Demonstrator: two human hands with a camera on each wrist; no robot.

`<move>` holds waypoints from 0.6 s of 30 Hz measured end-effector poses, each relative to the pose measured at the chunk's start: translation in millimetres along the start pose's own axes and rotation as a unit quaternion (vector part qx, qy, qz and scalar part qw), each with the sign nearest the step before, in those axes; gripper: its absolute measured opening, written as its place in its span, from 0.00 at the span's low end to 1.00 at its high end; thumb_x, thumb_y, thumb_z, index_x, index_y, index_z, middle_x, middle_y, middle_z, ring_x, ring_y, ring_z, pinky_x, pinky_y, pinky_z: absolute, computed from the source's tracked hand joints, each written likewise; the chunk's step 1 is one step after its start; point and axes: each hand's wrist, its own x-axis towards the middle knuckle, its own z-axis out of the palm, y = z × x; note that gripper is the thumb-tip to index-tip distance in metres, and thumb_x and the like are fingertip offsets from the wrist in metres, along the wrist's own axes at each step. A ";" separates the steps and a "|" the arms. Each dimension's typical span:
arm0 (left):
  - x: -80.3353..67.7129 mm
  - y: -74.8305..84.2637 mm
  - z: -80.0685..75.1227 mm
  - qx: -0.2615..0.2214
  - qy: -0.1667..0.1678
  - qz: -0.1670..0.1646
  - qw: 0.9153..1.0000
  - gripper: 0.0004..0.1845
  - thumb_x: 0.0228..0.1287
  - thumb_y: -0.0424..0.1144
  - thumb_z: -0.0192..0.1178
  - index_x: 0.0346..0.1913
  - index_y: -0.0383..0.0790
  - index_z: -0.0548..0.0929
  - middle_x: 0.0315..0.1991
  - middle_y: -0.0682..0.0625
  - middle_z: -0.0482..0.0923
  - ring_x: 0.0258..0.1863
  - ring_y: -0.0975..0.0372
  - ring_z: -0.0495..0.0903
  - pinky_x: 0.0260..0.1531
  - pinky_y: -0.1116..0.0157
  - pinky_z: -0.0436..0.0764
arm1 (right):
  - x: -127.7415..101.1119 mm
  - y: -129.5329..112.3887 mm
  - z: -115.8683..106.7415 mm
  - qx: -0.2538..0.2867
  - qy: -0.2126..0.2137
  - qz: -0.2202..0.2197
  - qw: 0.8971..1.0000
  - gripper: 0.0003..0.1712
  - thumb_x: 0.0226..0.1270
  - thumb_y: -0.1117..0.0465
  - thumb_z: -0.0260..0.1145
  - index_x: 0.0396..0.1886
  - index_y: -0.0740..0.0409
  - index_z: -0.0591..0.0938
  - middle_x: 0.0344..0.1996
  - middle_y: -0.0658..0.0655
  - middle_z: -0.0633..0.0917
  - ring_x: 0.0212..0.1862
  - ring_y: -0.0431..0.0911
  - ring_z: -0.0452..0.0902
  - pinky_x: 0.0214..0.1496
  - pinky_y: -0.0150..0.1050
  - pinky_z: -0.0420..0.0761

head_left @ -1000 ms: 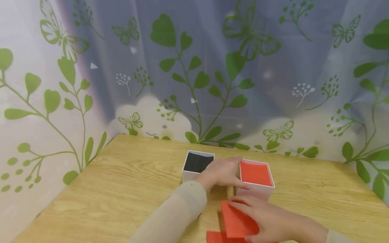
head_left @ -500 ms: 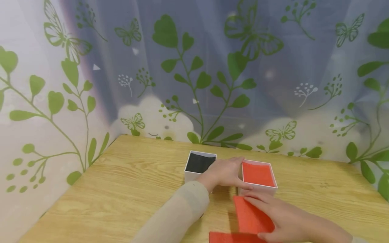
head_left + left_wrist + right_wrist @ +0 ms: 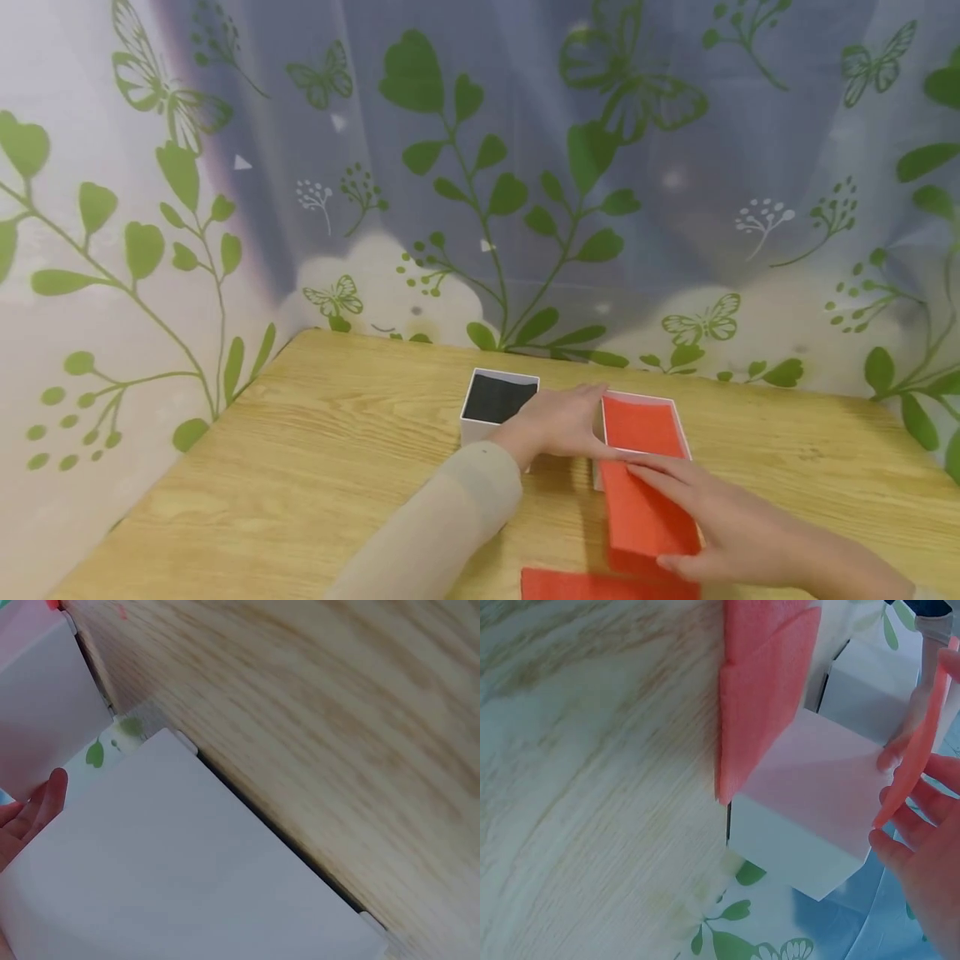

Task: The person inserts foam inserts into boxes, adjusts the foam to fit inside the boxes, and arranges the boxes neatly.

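Observation:
My right hand [image 3: 731,521] pinches a folded red cloth [image 3: 648,508] between thumb and fingers, over the near edge of an open white box [image 3: 810,832]. Red cloth [image 3: 641,427] fills that box nearly to its rim. Spread along the box's left side, my left hand [image 3: 558,425] has its thumb at the near rim and its fingers at the far corner, holding the box. In the right wrist view the held cloth [image 3: 922,742] appears edge-on, above the box's opening. The left hand partly covers a second white box [image 3: 476,432] containing black cloth [image 3: 501,398].
More folded red cloth [image 3: 600,586] lies on the wooden table [image 3: 300,467] at the near edge of the head view, in front of the boxes. Behind the table hangs a curtain [image 3: 337,167] printed with leaves and butterflies.
My right hand has carried the red cloth forward and slightly right, from above the cloth on the table to the box's near edge. The left hand has stayed at the box.

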 end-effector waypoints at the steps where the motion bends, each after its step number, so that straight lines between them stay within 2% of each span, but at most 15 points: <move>1: 0.5 0.1 -0.2 0.002 -0.003 -0.003 1.000 0.52 0.47 0.73 0.55 0.72 0.49 0.56 0.67 0.58 0.62 0.62 0.68 0.65 0.52 0.65 0.71 | 0.1 0.2 -1.9 0.004 -0.003 0.007 1.000 0.45 0.56 0.37 0.65 0.70 0.47 0.62 0.64 0.46 0.63 0.55 0.42 0.67 0.46 0.39 0.77; 5: 0.7 0.3 0.3 0.013 -0.014 -0.011 1.000 0.52 0.49 0.72 0.55 0.73 0.49 0.53 0.69 0.57 0.57 0.66 0.67 0.59 0.56 0.64 0.69 | 0.3 1.0 -6.4 0.022 -0.014 0.025 0.999 0.45 0.56 0.36 0.64 0.70 0.46 0.62 0.63 0.46 0.64 0.54 0.44 0.67 0.45 0.38 0.77; 7: 0.3 0.3 1.0 0.010 -0.013 -0.009 1.000 0.51 0.49 0.70 0.57 0.73 0.49 0.54 0.69 0.58 0.58 0.65 0.66 0.61 0.54 0.64 0.70 | -0.7 1.8 -7.6 0.023 -0.009 0.027 0.999 0.45 0.55 0.36 0.64 0.70 0.46 0.62 0.63 0.47 0.64 0.54 0.45 0.68 0.45 0.39 0.77; 9: 0.0 0.2 1.2 0.004 -0.011 -0.007 1.000 0.51 0.48 0.68 0.59 0.73 0.48 0.55 0.68 0.58 0.61 0.62 0.67 0.66 0.51 0.64 0.72 | -1.2 3.5 -8.8 0.015 -0.001 0.024 1.000 0.45 0.55 0.37 0.65 0.70 0.46 0.62 0.63 0.48 0.65 0.56 0.46 0.68 0.46 0.41 0.77; 12: 0.2 -0.1 1.1 -0.014 -0.008 -0.004 1.000 0.50 0.47 0.65 0.61 0.72 0.48 0.57 0.64 0.60 0.66 0.52 0.68 0.73 0.43 0.67 0.75 | -0.9 7.0 -10.4 -0.007 0.018 0.009 1.000 0.45 0.55 0.40 0.67 0.70 0.49 0.63 0.63 0.50 0.66 0.58 0.49 0.67 0.49 0.46 0.77; 15: 1.4 -0.6 0.6 -0.023 -0.011 -0.004 1.000 0.50 0.47 0.65 0.61 0.72 0.48 0.56 0.62 0.60 0.69 0.45 0.68 0.76 0.38 0.68 0.75 | 1.5 11.1 -11.9 -0.021 0.028 0.003 0.999 0.45 0.54 0.43 0.70 0.68 0.54 0.64 0.63 0.52 0.67 0.60 0.50 0.66 0.51 0.49 0.75; 18: 2.8 -0.3 -0.1 -0.024 -0.015 -0.003 1.000 0.50 0.48 0.66 0.59 0.72 0.48 0.56 0.62 0.59 0.68 0.46 0.68 0.76 0.38 0.69 0.75 | 4.1 15.3 -13.1 -0.022 0.031 0.012 0.999 0.44 0.52 0.47 0.72 0.66 0.57 0.65 0.62 0.52 0.68 0.60 0.51 0.66 0.52 0.51 0.74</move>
